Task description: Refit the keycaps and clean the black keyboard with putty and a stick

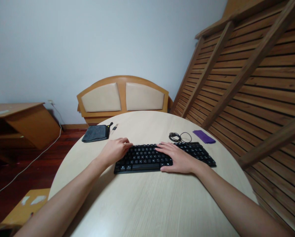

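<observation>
On the pale round table (142,204), centre, lies a black full-size computer keyboard (147,158) — flat, long space bar on the near side, light legends on dark keys, number pad at the right end. Left hand (115,149) over its left end, fingers bent and close together; can't tell if they grip the edge. Right hand (178,158) laid palm-down across the right-of-middle keys, fingers slightly apart, thumb out at the front edge. Coiled thin black cable (175,137) just behind the keyboard, folded purple cloth (203,136) near its far right corner. Containers: dark grey soft pouch (95,133) with a black strap, lying flat at the table's left rim — contents hidden. Beside it, a small black-ended item (114,127), too small to identify.
</observation>
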`<state>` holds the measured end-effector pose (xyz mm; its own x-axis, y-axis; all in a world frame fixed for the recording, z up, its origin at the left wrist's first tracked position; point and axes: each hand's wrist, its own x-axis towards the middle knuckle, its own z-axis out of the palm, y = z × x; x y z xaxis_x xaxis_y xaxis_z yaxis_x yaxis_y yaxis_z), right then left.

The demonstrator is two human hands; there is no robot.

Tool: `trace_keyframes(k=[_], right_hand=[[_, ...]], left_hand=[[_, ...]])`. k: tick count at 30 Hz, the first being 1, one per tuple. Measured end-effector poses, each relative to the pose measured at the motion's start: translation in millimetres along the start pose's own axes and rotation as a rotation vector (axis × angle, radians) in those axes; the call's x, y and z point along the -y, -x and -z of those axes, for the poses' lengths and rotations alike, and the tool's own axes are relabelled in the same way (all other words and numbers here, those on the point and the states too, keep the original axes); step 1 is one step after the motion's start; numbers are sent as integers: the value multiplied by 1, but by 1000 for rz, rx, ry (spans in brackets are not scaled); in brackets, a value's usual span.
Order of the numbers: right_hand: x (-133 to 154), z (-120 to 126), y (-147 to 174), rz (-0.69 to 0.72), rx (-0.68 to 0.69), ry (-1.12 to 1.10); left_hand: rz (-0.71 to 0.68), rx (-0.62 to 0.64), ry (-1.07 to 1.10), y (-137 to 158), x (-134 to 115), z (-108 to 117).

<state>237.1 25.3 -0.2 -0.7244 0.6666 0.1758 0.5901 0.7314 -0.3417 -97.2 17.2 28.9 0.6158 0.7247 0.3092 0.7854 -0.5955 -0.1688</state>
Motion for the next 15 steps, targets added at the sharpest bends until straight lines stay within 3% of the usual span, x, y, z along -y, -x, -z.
trace_keyframes(k=[7,15], right_hand=[[-1,0,0,5,0,-4],[-1,-1,0,10,-12,25]], left_hand=[[29,11,17,2,-8,9],[29,-20,87,3,6,0]])
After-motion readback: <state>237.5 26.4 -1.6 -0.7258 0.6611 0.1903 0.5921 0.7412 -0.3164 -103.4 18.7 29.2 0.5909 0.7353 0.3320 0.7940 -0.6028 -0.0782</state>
